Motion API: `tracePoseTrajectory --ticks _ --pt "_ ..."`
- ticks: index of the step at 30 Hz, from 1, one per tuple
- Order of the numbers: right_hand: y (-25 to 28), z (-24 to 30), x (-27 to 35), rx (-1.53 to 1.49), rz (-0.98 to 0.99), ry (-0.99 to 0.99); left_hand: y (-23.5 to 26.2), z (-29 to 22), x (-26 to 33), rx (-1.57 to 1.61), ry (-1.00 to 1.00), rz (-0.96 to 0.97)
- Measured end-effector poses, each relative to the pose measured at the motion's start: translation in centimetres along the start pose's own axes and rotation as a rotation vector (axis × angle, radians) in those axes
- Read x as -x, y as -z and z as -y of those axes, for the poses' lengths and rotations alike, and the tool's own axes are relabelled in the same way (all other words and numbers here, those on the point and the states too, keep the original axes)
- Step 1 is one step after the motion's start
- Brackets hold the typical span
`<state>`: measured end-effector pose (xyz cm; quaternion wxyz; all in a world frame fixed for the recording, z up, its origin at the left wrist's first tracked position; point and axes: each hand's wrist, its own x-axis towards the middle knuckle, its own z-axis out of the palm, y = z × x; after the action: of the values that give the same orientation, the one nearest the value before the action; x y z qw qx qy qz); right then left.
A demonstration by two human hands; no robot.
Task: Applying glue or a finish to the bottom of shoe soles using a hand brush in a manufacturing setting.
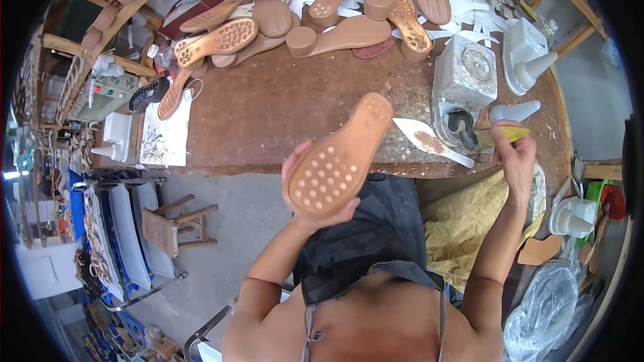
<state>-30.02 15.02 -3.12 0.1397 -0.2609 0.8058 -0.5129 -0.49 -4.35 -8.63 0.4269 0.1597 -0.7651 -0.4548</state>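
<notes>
My left hand (320, 209) is wrapped around the wide end of a tan shoe sole (339, 154), holding it up in front of the bench edge. Rows of round dimples cover the wide part of the face turned to me. In my right hand (514, 151) a brush with a yellow handle (508, 134) is pinched between the fingers. Its dark bristle end points left, at the black-crusted mouth of a dirty white glue pot (467, 70); whether it touches the mouth I cannot tell. Just left of the pot's mouth, a white insole-shaped piece (435, 142) with a brown smear lies on the bench.
Several tan soles (352, 33) with heels are piled along the back of the brown bench (248, 117), among white scraps (473, 10). Another white pot (525, 53) stands at the back right. A white sheet (164, 137) lies at left; a wooden stool (176, 224) stands on the floor.
</notes>
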Motion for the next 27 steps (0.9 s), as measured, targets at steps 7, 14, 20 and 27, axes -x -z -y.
tracePoseTrajectory --ticks 7,14,20,27 --pt "-3.1 8.0 5.9 -0.776 -0.016 0.133 1.3 -8.8 0.4 -0.008 0.461 0.292" --pt "-4.3 11.7 7.7 -0.734 0.018 0.19 1.9 -11.1 0.3 1.791 1.198 0.194" --pt "-4.1 12.1 7.9 -0.787 0.033 0.205 1.8 -13.8 1.0 1.009 1.055 0.12" --pt "-2.6 12.4 5.1 -0.693 -0.055 0.305 2.3 -14.3 1.0 1.436 1.326 0.044"
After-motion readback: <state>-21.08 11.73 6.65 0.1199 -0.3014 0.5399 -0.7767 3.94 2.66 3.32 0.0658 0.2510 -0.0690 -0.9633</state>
